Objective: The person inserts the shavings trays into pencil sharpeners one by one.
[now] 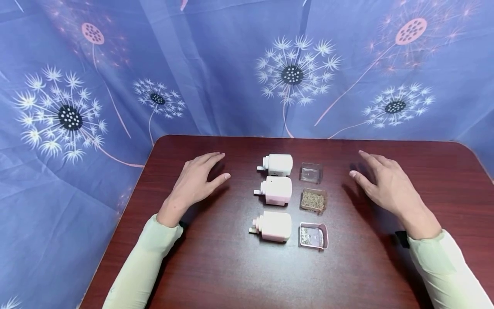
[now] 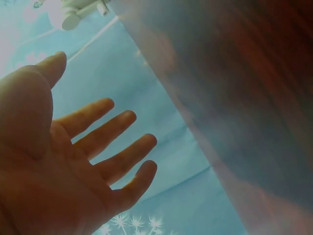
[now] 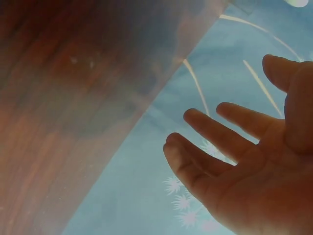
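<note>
My left hand (image 1: 196, 182) hovers over the table's left side, fingers extended and thumb apart, holding nothing. In the left wrist view, the left palm (image 2: 54, 166) shows bare with the fingers spread. Over the right side, my right hand (image 1: 391, 189) is likewise held out; the right wrist view shows its bare palm (image 3: 264, 181). Between the hands lie a white boxy device (image 1: 280, 164) and two pale pink ones (image 1: 278, 190), (image 1: 276, 226), each with a stepped neck and small tip pointing left. Neither hand touches them.
Right of the devices stand three small open trays: a clear one (image 1: 311, 181), one holding brown bits (image 1: 303, 207), and a pinkish one (image 1: 325, 237) with pale bits. The dark red table (image 1: 239, 274) meets a blue dandelion-print cloth (image 1: 224, 86) behind and at left.
</note>
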`<action>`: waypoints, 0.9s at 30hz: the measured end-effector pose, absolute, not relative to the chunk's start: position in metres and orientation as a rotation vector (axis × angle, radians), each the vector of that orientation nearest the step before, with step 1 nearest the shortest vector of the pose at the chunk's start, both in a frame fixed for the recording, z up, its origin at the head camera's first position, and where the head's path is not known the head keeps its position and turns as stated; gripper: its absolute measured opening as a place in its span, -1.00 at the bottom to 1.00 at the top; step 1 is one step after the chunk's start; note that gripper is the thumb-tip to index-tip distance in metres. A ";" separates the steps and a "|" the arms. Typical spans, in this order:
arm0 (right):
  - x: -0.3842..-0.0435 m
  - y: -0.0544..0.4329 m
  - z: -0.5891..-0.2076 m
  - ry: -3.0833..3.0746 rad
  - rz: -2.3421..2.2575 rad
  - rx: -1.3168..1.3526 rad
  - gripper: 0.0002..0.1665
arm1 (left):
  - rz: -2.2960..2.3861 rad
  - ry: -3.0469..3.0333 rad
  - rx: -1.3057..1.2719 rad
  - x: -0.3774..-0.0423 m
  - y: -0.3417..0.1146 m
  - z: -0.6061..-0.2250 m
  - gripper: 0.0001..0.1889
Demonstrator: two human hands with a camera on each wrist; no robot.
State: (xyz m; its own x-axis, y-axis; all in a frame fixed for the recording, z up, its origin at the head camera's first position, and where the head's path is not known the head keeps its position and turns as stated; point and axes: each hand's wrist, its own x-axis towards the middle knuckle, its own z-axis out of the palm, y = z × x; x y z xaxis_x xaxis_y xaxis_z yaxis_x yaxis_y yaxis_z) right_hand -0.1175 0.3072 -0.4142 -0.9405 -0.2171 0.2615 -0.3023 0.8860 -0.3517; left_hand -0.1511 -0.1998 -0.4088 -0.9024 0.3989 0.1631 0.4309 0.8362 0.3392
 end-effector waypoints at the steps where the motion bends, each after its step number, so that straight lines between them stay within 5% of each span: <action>1: -0.116 0.306 -0.414 -2.834 0.580 0.406 -0.23 | -0.575 -2.934 -0.669 -0.150 -0.199 -0.409 -0.27; 27: -0.082 0.280 -0.407 -2.755 0.572 0.540 -0.24 | -0.617 -2.908 -0.854 -0.117 -0.176 -0.400 -0.31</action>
